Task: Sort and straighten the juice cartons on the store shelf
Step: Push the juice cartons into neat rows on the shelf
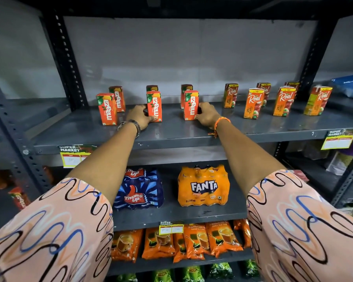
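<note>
Several orange Maaza cartons stand upright on the grey shelf (171, 133), in front and back rows. My left hand (139, 117) grips the middle front Maaza carton (154, 105) from its left side. On the right front Maaza carton (191, 104) my right hand (206, 116) holds the right side. A third front Maaza carton (106, 108) stands free at the left. Several Real cartons stand to the right, among them an apple one (253, 103) and a tilted one at the far right (318, 100).
Perforated dark uprights (67, 58) frame the bay. Yellow price tags (73, 156) hang on the shelf edge. Below sit a Thums Up pack (139, 190), a Fanta pack (203, 186) and orange pouches (192, 241). A blue bag (351, 86) lies far right.
</note>
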`<state>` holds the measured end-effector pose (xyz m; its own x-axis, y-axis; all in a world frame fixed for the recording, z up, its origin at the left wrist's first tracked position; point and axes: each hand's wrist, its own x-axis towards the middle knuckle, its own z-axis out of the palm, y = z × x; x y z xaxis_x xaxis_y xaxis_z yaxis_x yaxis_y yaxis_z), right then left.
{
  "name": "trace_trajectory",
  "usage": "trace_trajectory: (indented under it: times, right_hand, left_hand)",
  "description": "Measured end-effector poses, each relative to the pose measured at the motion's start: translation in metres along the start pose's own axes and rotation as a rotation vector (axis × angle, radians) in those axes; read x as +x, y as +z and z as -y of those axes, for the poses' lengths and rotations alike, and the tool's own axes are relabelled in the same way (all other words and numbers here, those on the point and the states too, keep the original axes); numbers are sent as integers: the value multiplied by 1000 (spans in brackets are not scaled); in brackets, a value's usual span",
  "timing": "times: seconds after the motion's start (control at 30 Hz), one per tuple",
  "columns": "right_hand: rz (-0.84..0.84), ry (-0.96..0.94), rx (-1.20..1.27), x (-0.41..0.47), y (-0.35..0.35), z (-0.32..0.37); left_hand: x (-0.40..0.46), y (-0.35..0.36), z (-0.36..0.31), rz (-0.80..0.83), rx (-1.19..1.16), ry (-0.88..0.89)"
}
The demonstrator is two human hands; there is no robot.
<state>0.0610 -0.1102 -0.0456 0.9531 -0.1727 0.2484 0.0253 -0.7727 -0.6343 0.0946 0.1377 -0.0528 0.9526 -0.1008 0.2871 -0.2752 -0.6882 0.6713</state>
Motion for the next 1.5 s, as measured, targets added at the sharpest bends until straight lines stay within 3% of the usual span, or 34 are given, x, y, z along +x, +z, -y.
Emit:
trace_trajectory:
  times: [0.73, 0.9, 0.97, 1.07, 1.13, 1.23, 1.33, 1.4, 1.5]
  right_hand:
    - [35, 54, 63, 1, -1, 4]
    - [35, -5, 157, -4, -12, -6]
    - [-117, -84, 139, -10, -25, -16]
    - [-469, -85, 207, -29, -58, -47]
    - [-636, -159, 121, -47, -80, -78]
    - [-908, -136, 392, -68, -113, -116]
    - [-958, -63, 335, -72, -143, -147]
    - [-867, 35, 264, -67, -158, -170]
    - [-674, 179, 185, -53, -178, -199]
  left_hand:
    - [3, 2, 3, -20, -12, -15]
    - [-4, -5, -3, 28, -13, -110]
    - [-11, -8, -12, 21, 43, -150]
    - [-31, -4, -34, -118, 95, -188]
    - [-44, 9, -58, -226, 12, -120]
    - [-54, 48, -106, -325, -82, 33]
    - [-49, 102, -164, -169, -214, 164]
    - [-39, 133, -193, 42, -334, 137]
    - [-21, 175, -220, 236, -300, 89]
